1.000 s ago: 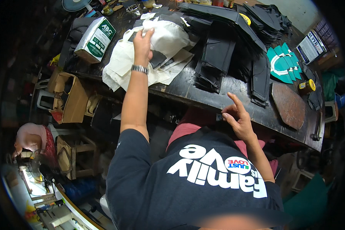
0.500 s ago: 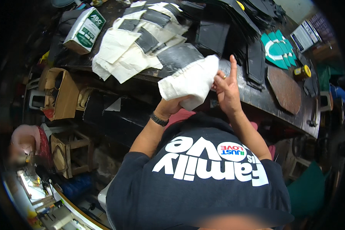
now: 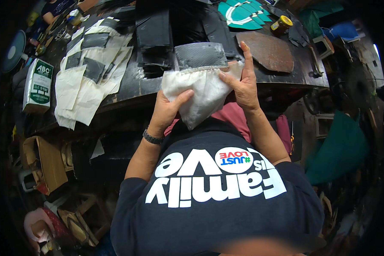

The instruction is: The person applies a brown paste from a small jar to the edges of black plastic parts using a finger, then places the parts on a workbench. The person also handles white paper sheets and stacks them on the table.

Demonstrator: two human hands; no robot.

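As I look on from far away, both hands hold a white cloth with a dark patch.
I see the cloth over the near edge of the table, at the middle, with its patch on the far side. The left hand grips its left side, thumb on top. The right hand pinches its right side, thumb on top and one finger pointing up, away from me. To the left I see a pile of white cloths and a tin; beyond the held cloth, black pieces; to the right, a brown board; far right, a jar and green pieces.
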